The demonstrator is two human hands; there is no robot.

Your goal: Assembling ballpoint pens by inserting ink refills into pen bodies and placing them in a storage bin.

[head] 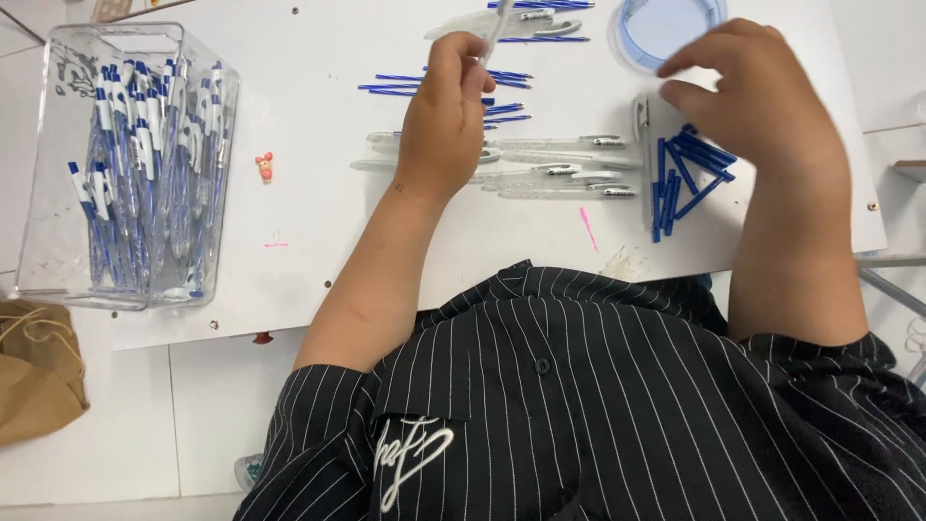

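My left hand (446, 116) is closed around a clear pen barrel (497, 29) that sticks up from its fingers, above a row of clear pen barrels (555, 171) lying on the white table (318, 241). My right hand (752, 96) hovers blurred over a pile of short blue pen parts (687, 172), its fingers bent and apart, with nothing visible in it. Thin blue refills (395, 85) lie scattered just beyond my left hand.
A clear plastic bin (58, 241) full of blue-and-white pens stands at the left. A round blue dish (627, 43) sits at the far edge near my right hand. A small red figure (264, 166) lies on the table. A brown paper bag (34, 371) sits lower left.
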